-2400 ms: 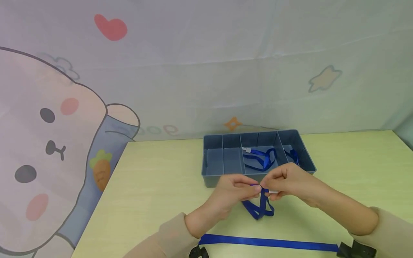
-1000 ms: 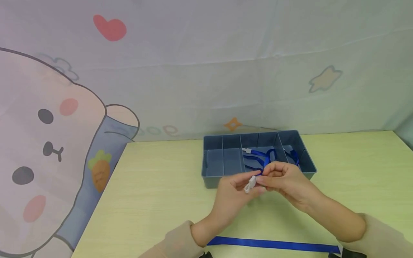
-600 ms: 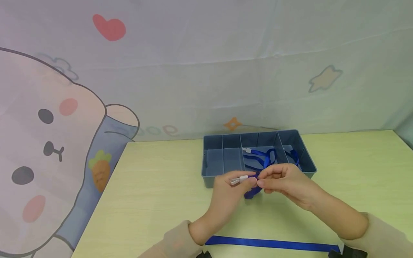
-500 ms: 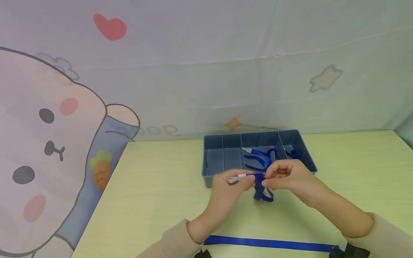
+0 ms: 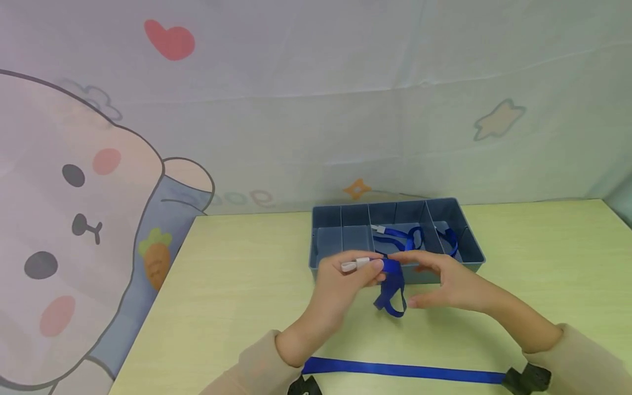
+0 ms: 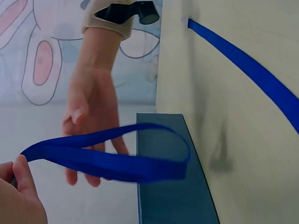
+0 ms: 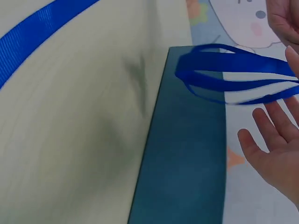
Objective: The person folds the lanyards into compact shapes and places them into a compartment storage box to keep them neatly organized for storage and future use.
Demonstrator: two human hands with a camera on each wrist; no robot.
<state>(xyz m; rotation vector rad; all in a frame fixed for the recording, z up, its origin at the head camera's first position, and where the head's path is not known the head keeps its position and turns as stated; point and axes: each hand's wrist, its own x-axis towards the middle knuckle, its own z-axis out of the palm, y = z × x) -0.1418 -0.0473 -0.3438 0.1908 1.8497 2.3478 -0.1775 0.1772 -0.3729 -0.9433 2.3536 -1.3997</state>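
Note:
My left hand [image 5: 376,267] pinches a folded blue lanyard [image 5: 391,293] just behind its white clip [image 5: 353,265]. The loop hangs down in front of the grey divided tray [image 5: 321,274], above the table. In the left wrist view the lanyard loop [image 6: 107,158] runs out from my left thumb [image 6: 21,179]. My right hand [image 5: 417,278] is just right of the loop, fingers straight and spread, holding nothing. The right wrist view shows its open palm [image 7: 275,156] below the lanyard loop [image 7: 233,77].
The tray holds another blue lanyard [image 5: 397,240] in a middle compartment and one more [image 5: 450,240] in the right one; its left compartments show nothing. A long blue strap [image 5: 405,371] lies flat along the table's front edge. A printed cloth backdrop hangs behind the table.
My right hand has let go of the lanyard and opened. My left hand has shifted a little left with the clip, and the loop now hangs free.

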